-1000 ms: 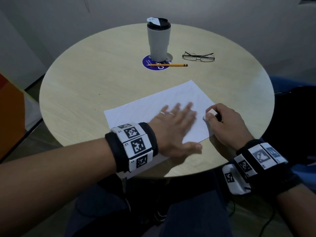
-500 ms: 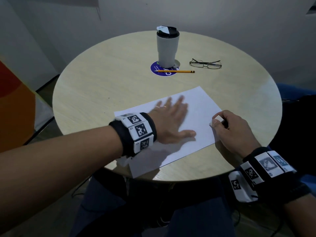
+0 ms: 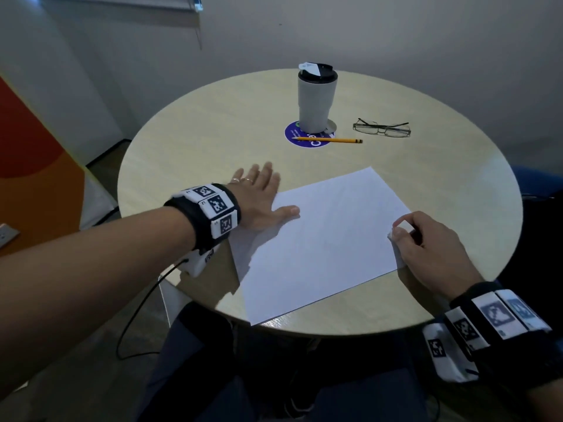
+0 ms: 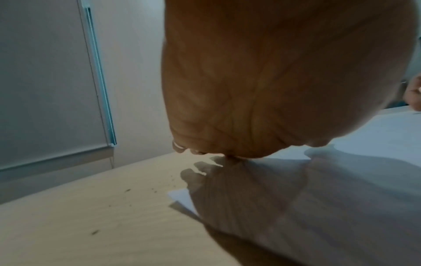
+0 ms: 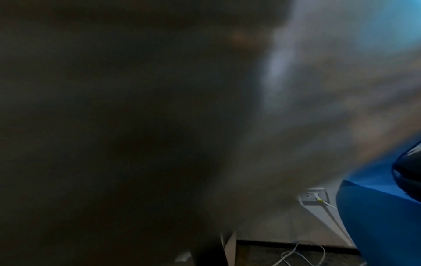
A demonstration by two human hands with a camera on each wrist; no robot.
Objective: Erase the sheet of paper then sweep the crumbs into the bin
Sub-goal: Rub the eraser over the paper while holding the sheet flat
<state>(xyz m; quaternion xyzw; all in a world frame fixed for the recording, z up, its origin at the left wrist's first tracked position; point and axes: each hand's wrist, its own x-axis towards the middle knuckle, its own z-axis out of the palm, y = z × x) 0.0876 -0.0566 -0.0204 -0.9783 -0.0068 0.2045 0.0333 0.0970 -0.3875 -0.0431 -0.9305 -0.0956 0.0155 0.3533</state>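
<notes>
A white sheet of paper (image 3: 323, 242) lies on the round wooden table (image 3: 198, 141), its near corner over the table's front edge. My left hand (image 3: 259, 199) lies flat with straight fingers at the sheet's left edge, the thumb on the paper. My right hand (image 3: 426, 248) pinches a small white eraser (image 3: 403, 224) at the sheet's right edge. In the left wrist view the palm (image 4: 273, 81) fills the frame above the paper (image 4: 364, 162), and dark crumbs (image 4: 127, 190) dot the tabletop to its left. No bin is in view.
A grey travel mug (image 3: 316, 99) stands on a blue coaster (image 3: 307, 138) at the back, with a yellow pencil (image 3: 329, 140) and glasses (image 3: 382, 129) beside it. A blue chair (image 5: 376, 216) and a wall socket (image 5: 313, 196) show in the dark right wrist view.
My left hand has slid leftward across the sheet, from its middle to its left edge. The right hand has kept the eraser at the right edge.
</notes>
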